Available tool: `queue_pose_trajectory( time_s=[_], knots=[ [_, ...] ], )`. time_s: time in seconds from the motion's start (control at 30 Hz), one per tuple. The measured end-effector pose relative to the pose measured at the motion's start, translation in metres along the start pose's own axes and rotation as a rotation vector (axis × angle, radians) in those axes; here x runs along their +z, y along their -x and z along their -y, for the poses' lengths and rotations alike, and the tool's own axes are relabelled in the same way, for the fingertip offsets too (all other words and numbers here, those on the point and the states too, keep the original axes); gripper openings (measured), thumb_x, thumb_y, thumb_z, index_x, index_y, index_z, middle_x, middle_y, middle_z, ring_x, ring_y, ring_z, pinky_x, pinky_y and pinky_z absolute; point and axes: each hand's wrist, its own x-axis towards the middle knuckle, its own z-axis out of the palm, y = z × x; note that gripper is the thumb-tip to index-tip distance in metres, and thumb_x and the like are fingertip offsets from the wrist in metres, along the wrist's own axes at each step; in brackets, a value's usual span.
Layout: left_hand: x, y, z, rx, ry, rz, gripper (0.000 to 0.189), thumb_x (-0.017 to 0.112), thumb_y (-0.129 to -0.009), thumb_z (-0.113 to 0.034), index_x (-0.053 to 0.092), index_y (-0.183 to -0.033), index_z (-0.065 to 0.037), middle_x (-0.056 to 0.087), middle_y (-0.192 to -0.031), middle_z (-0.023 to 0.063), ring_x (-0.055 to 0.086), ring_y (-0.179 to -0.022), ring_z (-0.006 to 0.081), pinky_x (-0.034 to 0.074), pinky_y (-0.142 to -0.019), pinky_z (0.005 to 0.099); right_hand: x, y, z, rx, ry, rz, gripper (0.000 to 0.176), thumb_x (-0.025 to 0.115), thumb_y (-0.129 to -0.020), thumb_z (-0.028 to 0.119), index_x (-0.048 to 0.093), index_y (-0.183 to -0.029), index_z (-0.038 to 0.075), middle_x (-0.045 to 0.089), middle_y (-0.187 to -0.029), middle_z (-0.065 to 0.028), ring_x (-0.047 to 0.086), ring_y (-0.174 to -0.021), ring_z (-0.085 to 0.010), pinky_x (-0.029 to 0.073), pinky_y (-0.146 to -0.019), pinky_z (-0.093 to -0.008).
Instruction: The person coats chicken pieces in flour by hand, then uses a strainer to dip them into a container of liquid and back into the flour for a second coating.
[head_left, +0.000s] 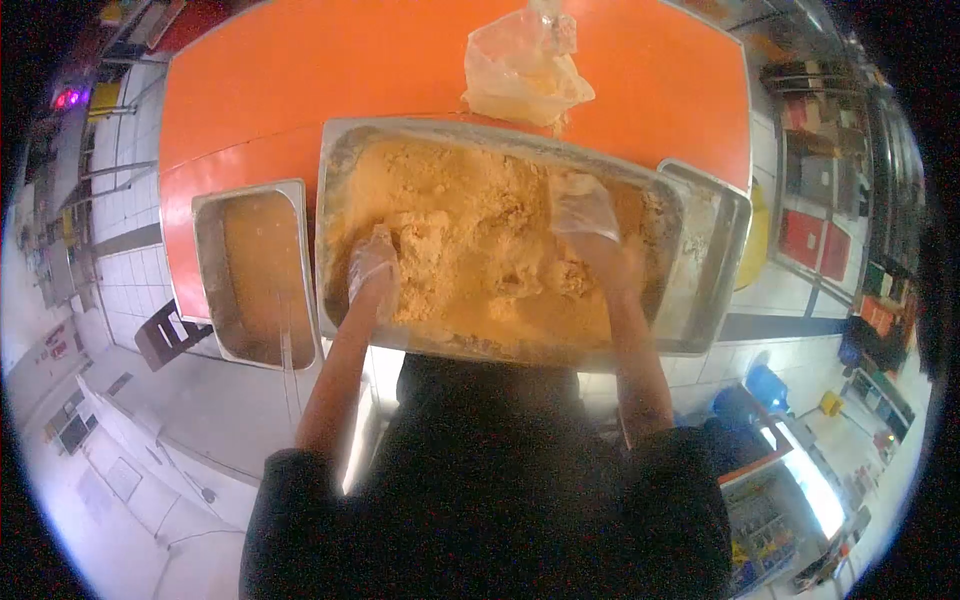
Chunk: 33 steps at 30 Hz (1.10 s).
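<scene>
Mid-frame, I see the left hand [373, 268] and right hand [585, 208] at the powder [465, 195] in a tray [337, 140]; how open either is, or what it holds, I can't tell.

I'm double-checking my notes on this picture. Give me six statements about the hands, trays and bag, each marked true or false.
1. The left hand and right hand both reach into the large tray. True.
2. Both hands are bare. False: each is covered in see-through plastic.
3. A narrower tray stands on the person's left of the large tray. True.
4. The plastic bag lies inside the large tray. False: the plastic bag is on the orange table, beyond the tray.
5. The powder in the large tray is orange-tan and clumpy in places. True.
6. The person's sleeves are white. False: the sleeves are dark.
</scene>
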Motion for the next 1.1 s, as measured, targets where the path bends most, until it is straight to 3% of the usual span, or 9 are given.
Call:
queue_pose_trajectory(
  time_s=[0.07,0.17,0.27,0.4,0.6,0.83,0.9,1.03,1.1],
  knots=[
    [-0.017,0.037,-0.024,0.378,0.158,-0.248,0.043,0.04,-0.091,-0.031,0.05,-0.122,-0.004,0.05,-0.125,0.0192,0.046,-0.116,0.0334,0.034,-0.097,0.0397,0.024,-0.024,-0.008,-0.248,1.283,0.804,0.03,0.05,-0.082,0.023,0.058,-0.105,0.004,0.057,-0.113,-0.0137,0.057,-0.092,-0.0224,0.046,-0.081,-0.0367],
    [-0.045,0.054,-0.082,0.341,0.306,0.027,0.043,0.036,-0.092,-0.036,0.051,-0.12,-0.006,0.052,-0.122,0.0183,0.048,-0.113,0.0344,0.036,-0.095,0.0389,0.065,-0.03,-0.109,-0.366,0.373,0.526,0.016,0.051,-0.082,0.016,0.058,-0.091,0.005,0.061,-0.084,-0.016,0.06,-0.073,-0.0254,0.049,-0.068,-0.0392],
    [0.009,-0.01,-0.076,0.948,0.223,-0.193,0.042,0.035,-0.093,-0.036,0.052,-0.119,-0.008,0.053,-0.12,0.0169,0.049,-0.111,0.0334,0.036,-0.095,0.0385,0.066,-0.032,-0.169,-0.846,1.009,0.412,0.033,0.05,-0.081,0.02,0.059,-0.11,0.009,0.06,-0.111,-0.0096,0.055,-0.103,-0.0241,0.043,-0.091,-0.0343],
    [-0.063,0.081,-0.15,0.659,0.075,0.465,0.038,0.034,-0.094,-0.029,0.051,-0.122,-0.009,0.051,-0.124,0.0142,0.048,-0.113,0.0288,0.036,-0.097,0.0385,-0.016,-0.015,-0.023,-0.669,0.498,0.497,0.023,0.048,-0.082,0.011,0.061,-0.1,0.006,0.063,-0.097,-0.0148,0.06,-0.087,-0.0296,0.047,-0.08,-0.0387],
    [-0.009,0.018,-0.096,1.249,0.08,-0.325,0.043,0.036,-0.093,-0.021,0.037,-0.134,-0.009,0.047,-0.13,0.0122,0.048,-0.113,0.0282,0.036,-0.098,0.0388,-0.066,-0.032,-0.018,-0.707,1.265,0.622,0.033,0.05,-0.081,0.011,0.055,-0.113,0.006,0.059,-0.108,-0.011,0.054,-0.1,-0.029,0.043,-0.087,-0.0379],
    [-0.03,-0.032,-0.099,0.681,-0.026,-0.147,0.041,0.034,-0.092,-0.021,0.042,-0.129,-0.004,0.049,-0.126,0.0162,0.046,-0.114,0.0307,0.034,-0.099,0.0379,0.016,-0.031,-0.106,-0.719,0.874,0.38,0.031,0.05,-0.081,0.01,0.055,-0.111,0.004,0.059,-0.106,-0.0139,0.053,-0.098,-0.0309,0.042,-0.087,-0.0408],
    [-0.019,-0.037,-0.123,0.695,-0.017,-0.044,0.041,0.034,-0.092,-0.021,0.043,-0.128,-0.003,0.049,-0.126,0.0174,0.045,-0.115,0.0314,0.034,-0.099,0.0377,0.042,-0.034,-0.082,-0.021,0.226,0.73,0.034,0.051,-0.081,0.011,0.053,-0.114,0.004,0.057,-0.11,-0.017,0.051,-0.101,-0.0316,0.04,-0.09,-0.0414],
    [0.036,-0.081,-0.134,1.005,0.321,-0.043,0.038,0.034,-0.092,-0.024,0.05,-0.117,0.0,0.05,-0.124,0.018,0.045,-0.113,0.0343,0.037,-0.096,0.0396,0.018,-0.042,-0.004,0.16,0.653,0.808,0.043,0.054,-0.077,0.007,0.051,-0.119,0.005,0.054,-0.117,-0.0172,0.049,-0.109,-0.0304,0.038,-0.096,-0.0389],
    [0.051,-0.074,-0.128,0.953,0.198,-0.013,0.033,0.039,-0.088,-0.017,0.05,-0.116,-0.002,0.051,-0.121,0.0168,0.047,-0.11,0.034,0.038,-0.094,0.0403,-0.016,-0.023,-0.007,-0.54,0.639,0.596,0.046,0.054,-0.074,0.005,0.05,-0.12,0.006,0.054,-0.117,-0.0157,0.05,-0.108,-0.0306,0.039,-0.095,-0.0381]
  ],
)
